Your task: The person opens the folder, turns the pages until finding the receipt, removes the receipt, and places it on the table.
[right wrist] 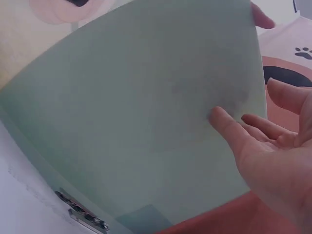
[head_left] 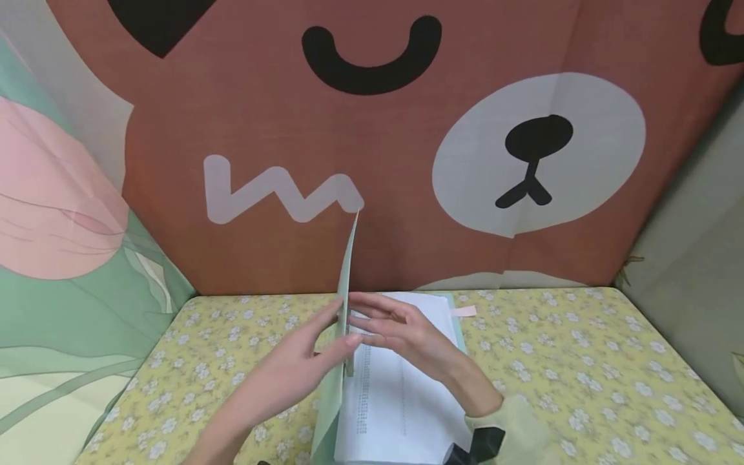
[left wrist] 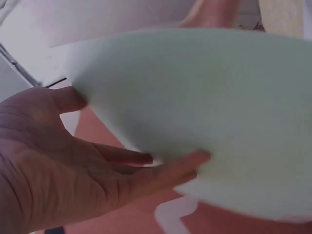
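Folder, one, pale green, lying open on one flowered tabletop [head_left: 581, 368]; one cover [right wrist: 136, 97] standing upright; one stack of white printed sheets [head_left: 378, 420] inside, sheet count cannot tell; two hands: left hand [head_left: 296, 365] with fingers extended against cover's outer face, right hand [head_left: 415, 332] with fingers loosely spread, touching inner face; one metal clip [right wrist: 83, 213] near fold; one pink tab [head_left: 464, 312] jutting past right edge
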Demonstrator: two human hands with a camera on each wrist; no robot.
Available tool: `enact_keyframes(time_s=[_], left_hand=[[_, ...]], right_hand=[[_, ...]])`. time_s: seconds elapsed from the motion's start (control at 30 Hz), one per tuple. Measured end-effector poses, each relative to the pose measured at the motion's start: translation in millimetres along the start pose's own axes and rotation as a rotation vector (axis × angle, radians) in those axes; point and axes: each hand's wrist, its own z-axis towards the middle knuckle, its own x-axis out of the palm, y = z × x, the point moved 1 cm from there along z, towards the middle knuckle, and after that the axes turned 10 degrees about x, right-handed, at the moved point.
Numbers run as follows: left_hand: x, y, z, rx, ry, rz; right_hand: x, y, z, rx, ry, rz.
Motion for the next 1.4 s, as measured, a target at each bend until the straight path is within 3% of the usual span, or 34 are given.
enact_keyframes(time_s=[0.13, 0.27, 0.4, 0.67, 0.87, 1.0, 1.17, 1.33, 1.4], left_hand=[[-17.2, -1.9, -10.0, 0.026, -0.006, -0.045], [-33.7, 4.2, -16.1, 0.084, -0.019, -0.105], [-49.4, 15.1, -23.9, 0.11, -0.05, -0.076], [-82.6, 43.0, -46.3, 0.189, -0.143, 0.311], [-115.7, 78.6, -68.1, 0.23, -0.204, 0.532], [-128.2, 100.4, -69.9, 0.245, -0.205, 0.707], [-123.5, 122.6, -62.7, 0.201, -0.152, 0.924], [-111.5, 147.6, -65.6, -0.009, -0.075, 0.992], [-108.1, 158.0, -68.0, -0.116, -0.026, 0.972]], right_hand=[[-0.3, -0.6, 2.5, -0.004, 0.034, 0.036], [-6.9, 0.6, 0.0, -0.031, 0.0, 0.046], [-13.6, -0.4, -2.9, -0.06, -0.03, 0.038], [-23.0, 0.7, -3.5, -0.028, -0.163, -0.043], [-30.1, 9.3, -3.1, 0.031, -0.287, -0.17], [-38.5, 13.5, -6.3, 0.058, -0.41, -0.277], [-47.9, 15.4, -11.3, 0.066, -0.54, -0.359], [-50.8, 16.7, -10.3, 0.066, -0.632, -0.432], [-50.8, 17.2, -7.8, 0.054, -0.656, -0.455]])
